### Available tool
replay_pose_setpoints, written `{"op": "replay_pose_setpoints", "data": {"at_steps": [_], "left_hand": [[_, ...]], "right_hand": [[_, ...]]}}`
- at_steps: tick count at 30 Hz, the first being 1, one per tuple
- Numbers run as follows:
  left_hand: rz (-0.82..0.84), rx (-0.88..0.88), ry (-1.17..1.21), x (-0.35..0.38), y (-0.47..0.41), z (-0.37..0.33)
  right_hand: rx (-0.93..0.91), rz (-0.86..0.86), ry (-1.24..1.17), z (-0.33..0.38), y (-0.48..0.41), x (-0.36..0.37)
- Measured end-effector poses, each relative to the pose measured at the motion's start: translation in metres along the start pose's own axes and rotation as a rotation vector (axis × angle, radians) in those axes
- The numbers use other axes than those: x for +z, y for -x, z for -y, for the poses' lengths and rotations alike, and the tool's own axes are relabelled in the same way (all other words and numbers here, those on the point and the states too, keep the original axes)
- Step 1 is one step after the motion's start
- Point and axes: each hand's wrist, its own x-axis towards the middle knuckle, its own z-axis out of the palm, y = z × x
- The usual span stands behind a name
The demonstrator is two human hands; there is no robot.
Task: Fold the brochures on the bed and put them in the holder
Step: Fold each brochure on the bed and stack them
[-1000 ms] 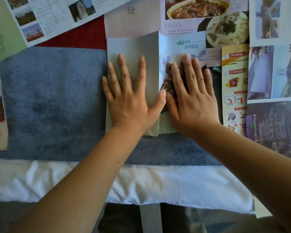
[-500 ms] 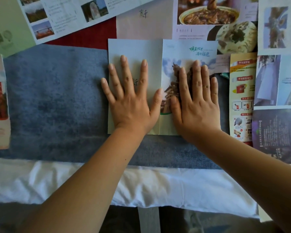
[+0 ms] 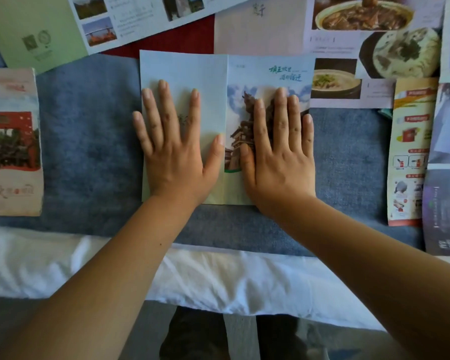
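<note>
Brochures [image 3: 361, 35] lay spread over the bed [image 3: 218, 276], and the pagoda brochure [image 3: 244, 71] sat on the blue blanket [image 3: 89, 152] directly under both sets of fingers. A crease ran up it between the two thumbs. The left hand [image 3: 174, 152] pressed the plain pale panel, its fingers [image 3: 166, 107] straight and spread. The right hand [image 3: 281, 162] pressed the pictured panel, fingers straight and closer together, little finger at the paper's right edge. Neither hand pinched or lifted anything; both lay flat.

By my reading the job was in its early part. This sheet looked partly folded, two panels showing, and the hands seemed to be flattening the crease; whether another fold was due I could not tell. A red brochure [image 3: 11, 141], well left of the left fingers, looked already folded. An orange leaflet [image 3: 411, 152], right of the right fingers, also looked narrow. Beyond the fingertips, several large sheets lay open and overlapping, so most of the folding seemed left. No holder showed, and nothing could be seen placed in one.
</note>
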Motion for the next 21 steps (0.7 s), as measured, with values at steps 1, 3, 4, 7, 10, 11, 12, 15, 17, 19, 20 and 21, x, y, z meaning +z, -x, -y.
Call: {"op": "replay_pose_setpoints", "data": {"at_steps": [1,3,4,7,10,11,12,15,17,19,20,21], "left_hand": [[-0.001,0.002,0.009,-0.002,0.002,0.001],[-0.001,-0.005,0.027,-0.006,0.007,0.002],[0.003,-0.014,0.037,-0.008,0.011,0.002],[0.033,-0.039,0.055,-0.011,0.020,-0.005],[0.058,-0.070,0.061,-0.012,0.017,-0.012],[0.054,-0.080,0.067,-0.012,0.014,-0.013],[0.049,-0.088,0.070,-0.013,0.012,-0.013],[0.052,-0.091,0.076,-0.018,0.009,-0.012],[0.073,-0.083,0.089,-0.021,0.009,-0.011],[0.097,-0.085,0.114,-0.025,0.009,-0.009],[0.106,-0.087,0.133,-0.026,0.009,-0.008],[0.112,-0.090,0.153,-0.027,0.009,-0.008]], "right_hand": [[0.002,0.000,0.003,0.001,0.000,0.000],[0.006,0.005,0.008,0.000,0.001,0.000],[0.007,0.007,0.009,0.000,0.000,0.001],[0.011,-0.005,0.009,0.000,0.000,0.002],[0.017,-0.013,0.015,0.001,-0.001,0.003],[0.015,-0.014,0.019,0.002,-0.001,0.004],[0.014,-0.014,0.021,0.002,-0.001,0.004],[0.012,0.001,0.023,0.001,-0.002,0.003],[0.008,0.015,0.008,0.001,-0.003,0.002],[0.005,0.027,-0.012,0.003,-0.003,0.001],[0.008,0.033,-0.018,0.004,-0.003,0.000],[0.012,0.039,-0.020,0.006,-0.003,0.000]]}}
